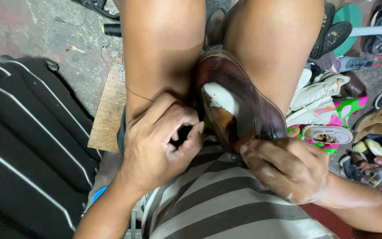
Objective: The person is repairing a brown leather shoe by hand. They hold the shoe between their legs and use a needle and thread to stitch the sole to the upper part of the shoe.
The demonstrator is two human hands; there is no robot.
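Brown leather shoe, pale insole, wedged between knees; right hand grips heel, left hand pinched shut.

shoe: between the knees, on the lap
left hand: just left of shoe
right hand: at shoe's near end, touching it
shoe pile: on floor, right
board: on floor, left of left knee

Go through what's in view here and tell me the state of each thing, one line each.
Brown shoe: wedged between the knees, opening up, pale insole showing.
Left hand: fist closed, pinching something small beside the shoe; a thin thread runs from it.
Right hand: fingers gripping the shoe's near rim.
Black spool: lying on the floor.
Wooden board: flat under the left leg.
Pile of shoes: jumbled at right.
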